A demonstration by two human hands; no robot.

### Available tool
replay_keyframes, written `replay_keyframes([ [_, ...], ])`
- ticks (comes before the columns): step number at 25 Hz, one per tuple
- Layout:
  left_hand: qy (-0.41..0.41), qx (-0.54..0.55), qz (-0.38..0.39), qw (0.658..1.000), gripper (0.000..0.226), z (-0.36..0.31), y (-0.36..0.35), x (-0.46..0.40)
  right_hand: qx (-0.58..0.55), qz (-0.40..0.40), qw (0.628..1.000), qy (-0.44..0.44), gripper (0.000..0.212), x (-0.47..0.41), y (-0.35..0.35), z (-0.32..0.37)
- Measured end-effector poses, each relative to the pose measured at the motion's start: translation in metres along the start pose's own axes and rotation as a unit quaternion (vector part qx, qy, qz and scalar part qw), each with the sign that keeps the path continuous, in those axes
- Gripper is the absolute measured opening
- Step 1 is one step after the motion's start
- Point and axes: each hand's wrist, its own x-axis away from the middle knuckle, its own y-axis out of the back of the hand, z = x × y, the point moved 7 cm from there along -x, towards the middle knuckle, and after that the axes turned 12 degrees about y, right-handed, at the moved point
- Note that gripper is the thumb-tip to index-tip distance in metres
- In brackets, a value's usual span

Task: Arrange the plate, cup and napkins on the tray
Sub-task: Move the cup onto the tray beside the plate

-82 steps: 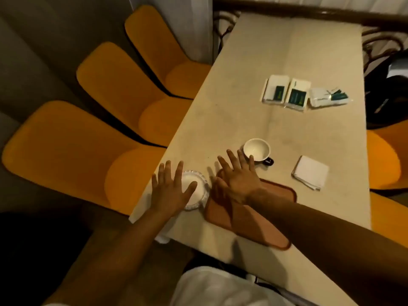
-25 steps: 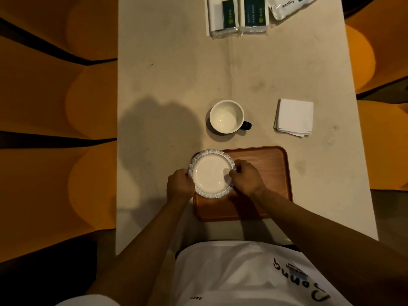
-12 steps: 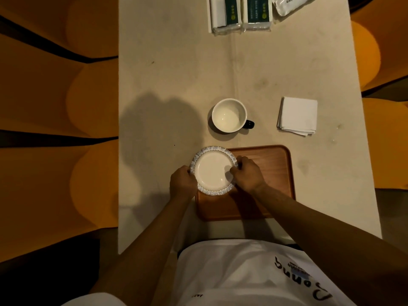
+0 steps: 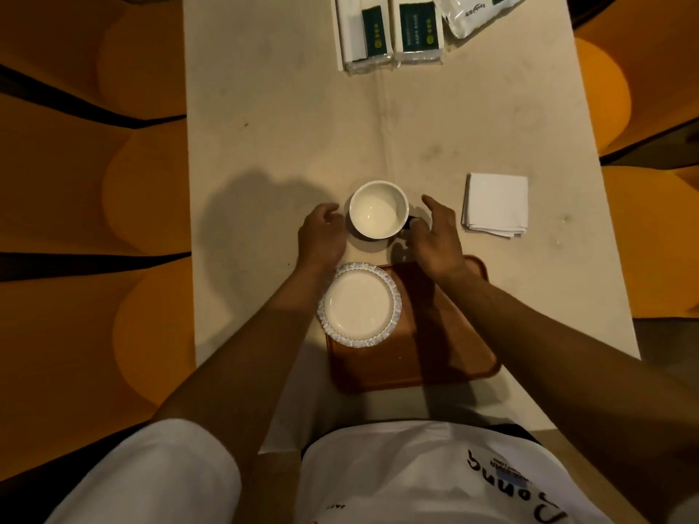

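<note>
A white plate with a blue patterned rim (image 4: 359, 305) lies on the left end of the brown tray (image 4: 446, 353), overhanging its left edge a little. Just beyond the tray stands a cup, white inside with a dark handle (image 4: 378, 209), on the table. My left hand (image 4: 321, 236) is at the cup's left side and my right hand (image 4: 435, 236) at its right, by the handle. Both hands have their fingers apart and hold nothing. A stack of folded white napkins (image 4: 495, 204) lies on the table to the right of the cup.
The beige table (image 4: 283, 107) carries three packs of tissues (image 4: 393, 28) at its far end. Orange chairs (image 4: 143, 206) line the left side and more stand on the right (image 4: 650, 236).
Both hands have let go of the plate, which now rests on the tray. They have moved forward to either side of the cup.
</note>
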Motion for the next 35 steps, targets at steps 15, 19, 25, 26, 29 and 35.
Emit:
replay_keyframes([
  [15, 0.044, 0.109, 0.095, 0.989, 0.047, -0.013, -0.042, 0.01, -0.052, 0.049, 0.997, 0.006, 0.046, -0.007, -0.009, 0.012],
  [19, 0.044, 0.097, 0.116, 0.987, 0.039, -0.011, -0.051, 0.041, -0.06, 0.033, 0.997, 0.026, 0.044, 0.023, 0.032, 0.014],
  [25, 0.044, 0.076, 0.16, 0.983, 0.031, 0.023, -0.102, 0.083, -0.018, 0.048, 0.998, -0.02, 0.058, 0.059, 0.084, -0.031],
  [26, 0.045, 0.072, 0.163, 0.983, 0.032, 0.032, -0.11, 0.084, -0.004, 0.057, 0.998, -0.025, 0.058, 0.064, 0.089, -0.038],
  [29, 0.055, 0.057, 0.173, 0.982, 0.037, 0.05, -0.13, 0.09, 0.022, 0.069, 0.997, -0.027, 0.055, 0.075, 0.1, -0.054],
  [35, 0.057, 0.022, 0.155, 0.986, 0.043, 0.057, -0.147, 0.086, 0.022, 0.076, 0.997, -0.016, 0.051, 0.073, 0.106, -0.06],
])
